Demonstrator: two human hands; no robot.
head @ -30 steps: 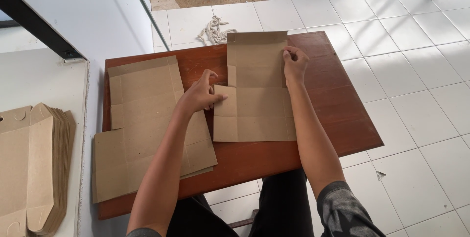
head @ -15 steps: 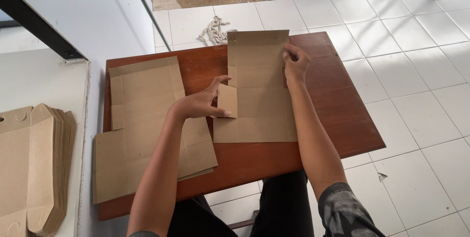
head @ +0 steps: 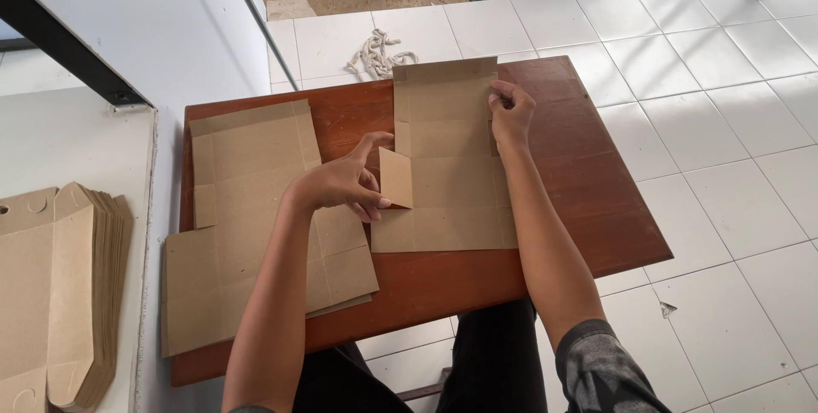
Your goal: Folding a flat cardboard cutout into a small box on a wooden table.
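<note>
A flat brown cardboard box blank (head: 447, 166) lies on the reddish wooden table (head: 588, 200), in front of me. My left hand (head: 345, 181) pinches a small side flap (head: 396, 177) on the blank's left edge and holds it folded up and inward. My right hand (head: 511, 110) presses on the blank's upper right edge, fingers bent over a fold there. A stack of more creased cardboard blanks (head: 247, 217) sits on the left part of the table, partly under my left forearm.
A thick pile of folded brown cardboard pieces (head: 60, 294) lies on a pale surface at far left. A knotted rope (head: 379, 53) lies on the white tiled floor behind the table. Sandals and a wheel show at the top edge.
My left hand has lifted the small left flap from flat on the blank and folded it upward and inward. The right hand stays pressed on the blank's right edge.
</note>
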